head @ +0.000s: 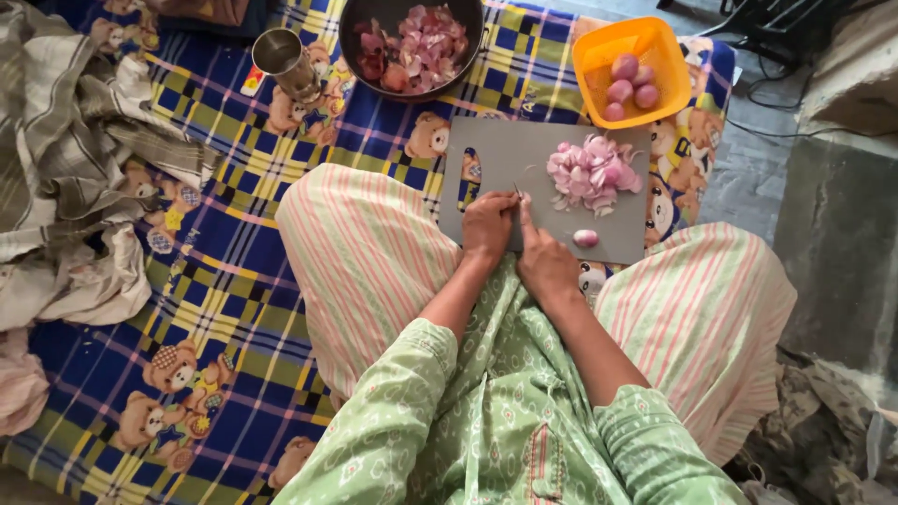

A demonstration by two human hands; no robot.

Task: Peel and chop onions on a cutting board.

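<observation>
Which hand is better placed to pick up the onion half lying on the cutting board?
Right. The right hand lies just beside the onion half on the cutting board; the left hand sits farther away.

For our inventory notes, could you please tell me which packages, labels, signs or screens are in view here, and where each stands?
No packages, signs or screens show.
Small label-like patch: on the checked bear-print blanket, left of the steel cup; rectangular, white and red, too small to tell for sure.

Four peeled onions, one steel cup.
</observation>
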